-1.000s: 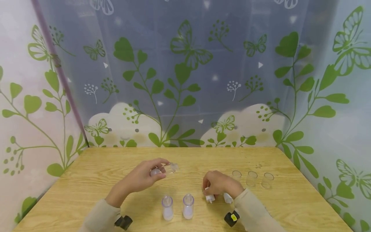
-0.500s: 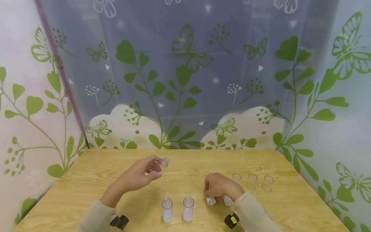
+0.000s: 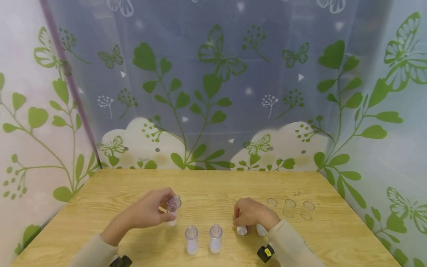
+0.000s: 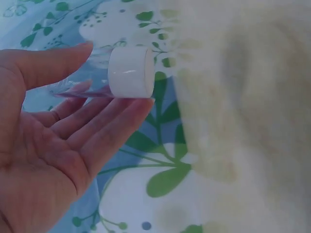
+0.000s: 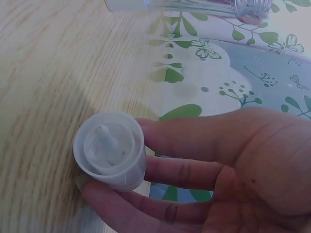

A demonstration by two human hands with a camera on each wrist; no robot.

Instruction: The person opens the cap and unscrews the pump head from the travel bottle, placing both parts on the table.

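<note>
In the head view my left hand (image 3: 146, 209) grips a clear bottle (image 3: 174, 207) with a purple-tinted rim, held roughly upright. Its white base (image 4: 130, 73) shows beyond the fingertips in the left wrist view. My right hand (image 3: 255, 213) pinches a white pump top (image 5: 109, 150) between thumb and fingers. From the right wrist, I look into its open underside, where a short stem stands in the middle. Another white piece (image 3: 261, 230) lies beside the right wrist, partly hidden by it. Two similar bottles, a left one (image 3: 191, 240) and a right one (image 3: 215, 239), stand upright between my hands.
Beyond my right hand, three clear caps or cups stand in a row: a near-left one (image 3: 271, 202), a middle one (image 3: 289, 208) and a right one (image 3: 307, 211). The wooden table (image 3: 213, 185) ends at a patterned curtain (image 3: 213, 111) behind and at both sides.
My left hand has moved left and turned the bottle from lying tilted, neck to the right, to roughly upright. The right hand stays nearly in place, still pinching the pump top.
</note>
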